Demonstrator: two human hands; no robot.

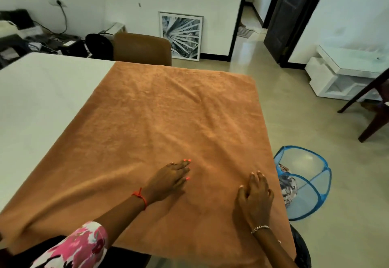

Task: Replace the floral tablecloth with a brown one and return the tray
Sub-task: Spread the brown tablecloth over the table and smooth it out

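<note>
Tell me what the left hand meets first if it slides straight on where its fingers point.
Probably nothing: the left hand lies flat on the brown tablecloth, fingers aimed forward-right, with only creased cloth before the table edge.

Two hands are counted (left hand (168, 180), right hand (255, 194)), plus one brown tablecloth (160, 120), one table (42, 99), one mesh basket (313, 200), one framed picture (182, 36).

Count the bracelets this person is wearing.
2: red string bracelet on the left wrist, silver chain bracelet on the right wrist. The sleeve may hide more.
</note>
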